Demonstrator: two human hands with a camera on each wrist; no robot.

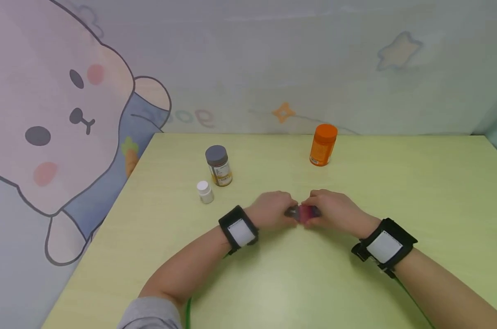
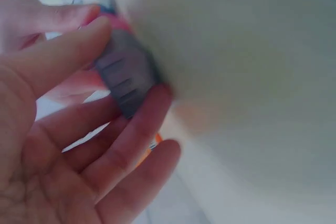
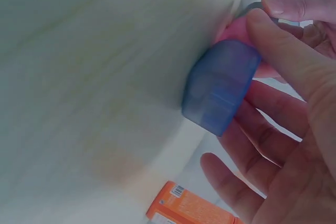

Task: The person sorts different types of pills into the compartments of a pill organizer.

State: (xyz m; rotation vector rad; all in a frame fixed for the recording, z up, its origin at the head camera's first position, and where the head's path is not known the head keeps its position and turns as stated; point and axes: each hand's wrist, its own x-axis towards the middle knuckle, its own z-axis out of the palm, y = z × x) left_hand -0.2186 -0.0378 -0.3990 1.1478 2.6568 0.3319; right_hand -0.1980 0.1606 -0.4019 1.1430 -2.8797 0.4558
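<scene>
Both hands pinch one small pink item (image 1: 305, 214) low over the table, its kind not clear. My left hand (image 1: 273, 210) has thumb and fingers on its grey, ridged end (image 2: 125, 72). From the other side my right hand (image 1: 335, 209) grips it by the pink part, near a see-through blue end piece (image 3: 223, 85). In the head view the fingertips nearly meet and cover much of the item. Whether its parts are joined or apart cannot be told.
On the yellow-green table (image 1: 417, 183) stand a grey-lidded bottle (image 1: 220, 168) and a small white bottle (image 1: 205, 193), left of the hands. An orange bottle (image 1: 322, 146) is farther back. A printed curtain (image 1: 240, 59) hangs behind the table.
</scene>
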